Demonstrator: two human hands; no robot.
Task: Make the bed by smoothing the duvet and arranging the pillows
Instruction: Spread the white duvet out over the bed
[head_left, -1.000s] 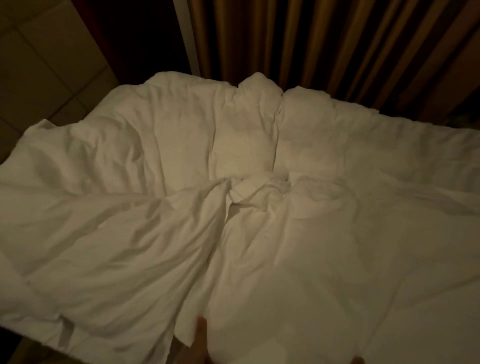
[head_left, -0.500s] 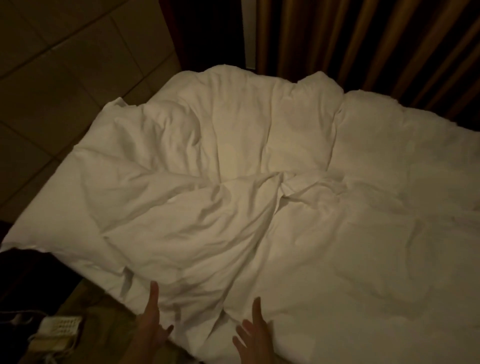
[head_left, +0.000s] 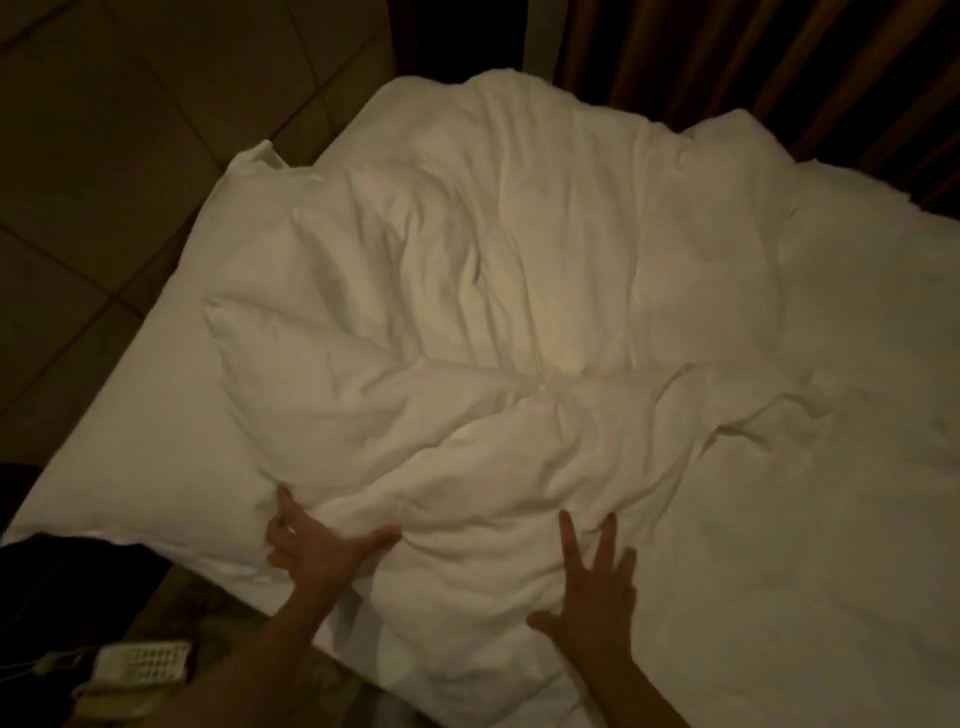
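Room: dim light, a tiled wall (head_left: 119, 171) at left, brown curtains (head_left: 753, 67) behind the bed, a telephone (head_left: 140, 667) low at left.
Head view, duvet: the white duvet (head_left: 519, 322) is spread over the bed, heaped and deeply creased through the middle and toward the near edge.
Pillows: none can be told apart from the bedding.
Left hand: the left hand (head_left: 322, 553) is set at the near edge, thumb out; fingers appear curled into a fold, though this is not certain.
Right hand: the right hand (head_left: 597, 587) is laid flat on the cover, fingers straight and spread apart.
Step in hand: smoothing is judged barely begun.
Advice: the edge should be held taut while the flat palm is swept outward from the ridge, so creases are pushed off and not bunched.
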